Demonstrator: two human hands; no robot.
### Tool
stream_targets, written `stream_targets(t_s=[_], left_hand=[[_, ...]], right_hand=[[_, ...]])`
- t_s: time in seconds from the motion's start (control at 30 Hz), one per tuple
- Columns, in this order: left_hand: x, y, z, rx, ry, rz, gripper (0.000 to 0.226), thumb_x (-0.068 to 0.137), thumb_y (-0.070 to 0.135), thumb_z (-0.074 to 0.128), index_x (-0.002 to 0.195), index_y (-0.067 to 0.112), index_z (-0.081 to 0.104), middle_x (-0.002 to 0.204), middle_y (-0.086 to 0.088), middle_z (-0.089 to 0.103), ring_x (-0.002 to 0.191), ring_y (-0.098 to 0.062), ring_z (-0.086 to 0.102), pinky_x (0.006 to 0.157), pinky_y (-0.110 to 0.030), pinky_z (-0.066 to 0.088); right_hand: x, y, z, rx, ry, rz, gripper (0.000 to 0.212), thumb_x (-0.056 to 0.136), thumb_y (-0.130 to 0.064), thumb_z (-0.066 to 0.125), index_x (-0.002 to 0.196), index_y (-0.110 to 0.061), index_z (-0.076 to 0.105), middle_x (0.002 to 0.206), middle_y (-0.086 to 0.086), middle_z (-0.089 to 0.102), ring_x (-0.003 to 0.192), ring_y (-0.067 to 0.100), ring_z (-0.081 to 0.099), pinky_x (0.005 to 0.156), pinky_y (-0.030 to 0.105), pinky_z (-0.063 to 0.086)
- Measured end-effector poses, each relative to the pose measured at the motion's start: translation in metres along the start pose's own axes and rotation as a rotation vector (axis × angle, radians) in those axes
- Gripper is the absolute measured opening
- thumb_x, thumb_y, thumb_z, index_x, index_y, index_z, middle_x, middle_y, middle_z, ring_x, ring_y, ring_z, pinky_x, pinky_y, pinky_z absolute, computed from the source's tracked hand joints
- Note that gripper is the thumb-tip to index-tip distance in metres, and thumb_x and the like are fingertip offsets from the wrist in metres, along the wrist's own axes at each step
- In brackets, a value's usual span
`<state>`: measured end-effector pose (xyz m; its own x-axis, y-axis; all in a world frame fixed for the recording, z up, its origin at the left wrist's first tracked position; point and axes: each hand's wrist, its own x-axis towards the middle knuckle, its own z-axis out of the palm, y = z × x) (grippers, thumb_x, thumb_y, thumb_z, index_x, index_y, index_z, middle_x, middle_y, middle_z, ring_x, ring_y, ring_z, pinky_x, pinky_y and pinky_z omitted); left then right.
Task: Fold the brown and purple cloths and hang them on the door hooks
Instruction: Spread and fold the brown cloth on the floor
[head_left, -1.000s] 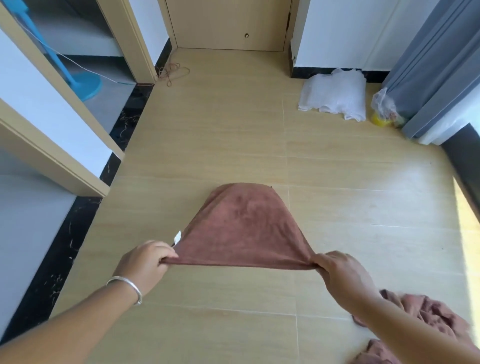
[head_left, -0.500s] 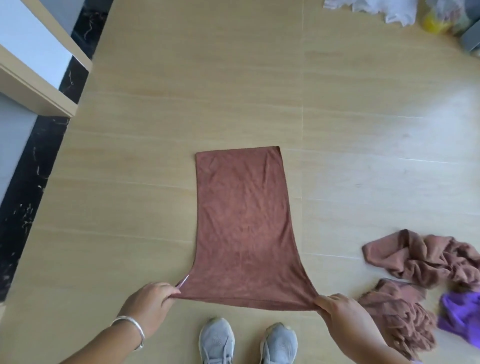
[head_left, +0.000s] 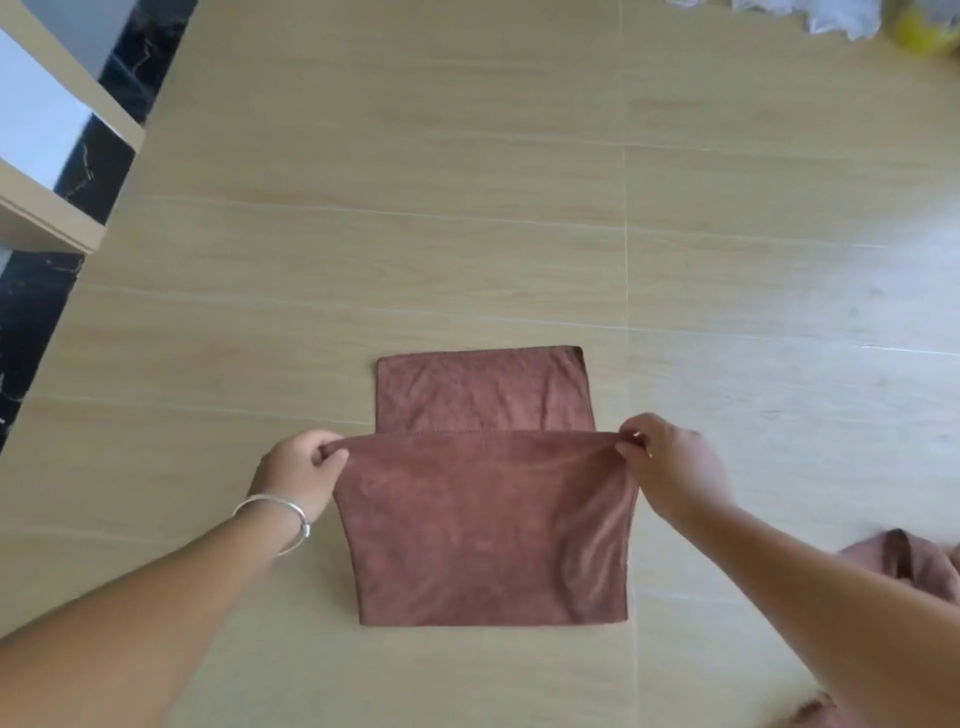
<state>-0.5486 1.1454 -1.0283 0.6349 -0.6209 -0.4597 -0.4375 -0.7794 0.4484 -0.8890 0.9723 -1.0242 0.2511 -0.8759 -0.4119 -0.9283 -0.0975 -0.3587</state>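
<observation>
- Nearest, below and outside the right forearm, a crumpled heap of brown cloth (head_left: 914, 566) is cut off by the frame edge, and another scrap of it (head_left: 815, 714) peeks out under that arm; how many pieces lie there is hard to tell.
- Between the two hands lies the flat rectangular brown terry cloth (head_left: 488, 525) on the pale wood-look tiled floor (head_left: 415, 234), its near half doubled over with the fold line closest to the person.
- The left hand (head_left: 298, 470), a thin silver bangle (head_left: 278, 522) on its wrist, pinches the left corner of the raised edge with curled fingers.
- The right hand (head_left: 670, 462) pinches the opposite corner the same way; the edge runs taut between them.
- Beyond the hands, the lower layer shows as a flat band with a stitched hem.
- Far off, beyond the right hand, a blurred white bundle (head_left: 810, 15) and something yellow (head_left: 927, 31) are cropped.
</observation>
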Motion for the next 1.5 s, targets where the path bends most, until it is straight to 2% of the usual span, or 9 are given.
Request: stream_targets(t_s=[0.2,0.37,0.63,0.83,1.0,1.07,1.17,1.37,1.5], left_hand=[[0.117,0.026,0.043,-0.042,0.127,0.006,0.045,0.092,0.015,0.053,0.137,0.018,0.048,0.131,-0.007,0.059,0.114,-0.029,0.057,0.095,-0.034,0.043],[0.049,-0.027,0.109,0.222,0.06,0.188,0.055,0.088,0.018,0.058,0.141,0.016,0.043,0.138,-0.009,0.05,0.125,-0.031,0.047,0.102,-0.041,0.041],[-0.071,-0.123,0.183,0.692,-0.239,0.488,0.083,0.089,0.052,0.056,0.154,0.023,0.014,0.161,-0.001,0.01,0.148,-0.019,0.011,0.12,-0.039,0.01],[-0.065,-0.141,0.185,0.69,-0.113,0.577,0.07,0.083,0.046,0.067,0.145,0.024,0.043,0.154,-0.006,0.034,0.14,-0.026,0.035,0.11,-0.05,0.032],[-0.036,-0.135,0.173,0.639,-0.004,0.785,0.054,0.068,0.013,0.084,0.119,0.019,0.069,0.13,-0.009,0.061,0.11,-0.029,0.062,0.068,-0.045,0.055],[-0.03,-0.126,0.164,0.648,-0.076,0.771,0.053,0.073,0.002,0.078,0.123,0.017,0.066,0.133,-0.007,0.059,0.113,-0.027,0.061,0.067,-0.043,0.057],[-0.027,-0.112,0.143,0.71,-0.184,0.609,0.05,0.093,0.006,0.05,0.139,0.024,0.049,0.146,0.007,0.045,0.132,-0.014,0.043,0.089,-0.036,0.05],[-0.04,-0.056,0.076,0.726,-0.213,0.455,0.039,0.085,0.0,0.042,0.117,0.02,0.049,0.119,0.002,0.055,0.106,-0.023,0.054,0.076,-0.038,0.047],[-0.052,-0.013,0.029,0.651,-0.142,0.427,0.025,0.087,0.008,0.041,0.107,0.015,0.053,0.111,-0.002,0.057,0.104,-0.026,0.052,0.079,-0.039,0.046]], right_hand=[[0.11,-0.015,0.036,0.175,0.148,0.056,0.034,0.09,-0.017,0.055,0.123,-0.021,0.054,0.116,0.001,0.064,0.105,0.024,0.06,0.079,0.028,0.042],[0.045,0.017,0.11,-0.177,-0.101,-0.149,0.048,0.087,-0.015,0.053,0.133,-0.028,0.047,0.132,-0.001,0.049,0.113,0.021,0.052,0.089,0.033,0.047],[-0.062,0.082,0.182,-0.661,-0.338,-0.495,0.092,0.089,-0.053,0.054,0.154,-0.017,-0.001,0.161,0.006,-0.008,0.148,0.023,-0.007,0.119,0.041,0.006],[-0.058,0.098,0.189,-0.669,-0.148,-0.594,0.091,0.078,-0.061,0.065,0.147,-0.011,0.036,0.155,0.012,0.03,0.142,0.029,0.031,0.111,0.045,0.033],[-0.04,0.103,0.191,-0.631,-0.06,-0.648,0.064,0.077,-0.028,0.076,0.136,-0.013,0.054,0.143,0.012,0.049,0.128,0.031,0.05,0.096,0.042,0.049],[-0.039,0.098,0.186,-0.607,-0.055,-0.637,0.057,0.076,-0.02,0.077,0.13,-0.014,0.06,0.138,0.01,0.055,0.124,0.03,0.054,0.09,0.04,0.052],[-0.044,0.086,0.166,-0.591,-0.081,-0.617,0.048,0.08,-0.02,0.075,0.125,-0.014,0.063,0.129,0.007,0.061,0.12,0.028,0.057,0.092,0.039,0.051],[-0.061,0.046,0.088,-0.607,-0.146,-0.531,0.044,0.096,-0.014,0.043,0.138,-0.024,0.048,0.133,-0.007,0.057,0.138,0.019,0.036,0.11,0.031,0.029],[-0.066,0.009,0.028,-0.59,-0.1,-0.488,0.041,0.092,-0.01,0.037,0.123,-0.029,0.054,0.128,-0.013,0.06,0.14,0.013,0.033,0.109,0.027,0.025]])
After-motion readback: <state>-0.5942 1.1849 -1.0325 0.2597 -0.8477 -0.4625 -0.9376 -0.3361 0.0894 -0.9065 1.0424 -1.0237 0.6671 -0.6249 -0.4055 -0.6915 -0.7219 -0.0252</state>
